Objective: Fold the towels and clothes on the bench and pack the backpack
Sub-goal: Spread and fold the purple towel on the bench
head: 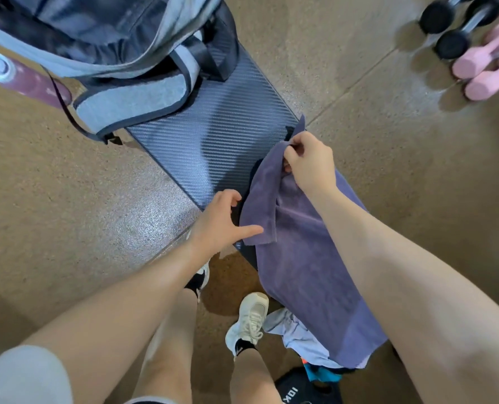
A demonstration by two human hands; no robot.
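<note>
Right hand [308,163] pinches purple towel [300,258] (bench [213,141]).

**Even indoor light, soft edges in a wide-angle view**

Bright, diffuse light fills the scene, with a pale sheen running across the ribbed surface of the bench [213,135] and a duller glare patch on the speckled floor [143,217]. Shadows are soft: they pool beneath the dumbbells [475,51] at upper right and under the white shoe [249,322]. The centre is fairly sharp, showing the weave of the purple towel [300,258], while motion blur smears the dumbbells and the backpack [111,53] at the top. Wide-angle distortion bends the bench and stretches both forearms towards the lower corners.
</note>
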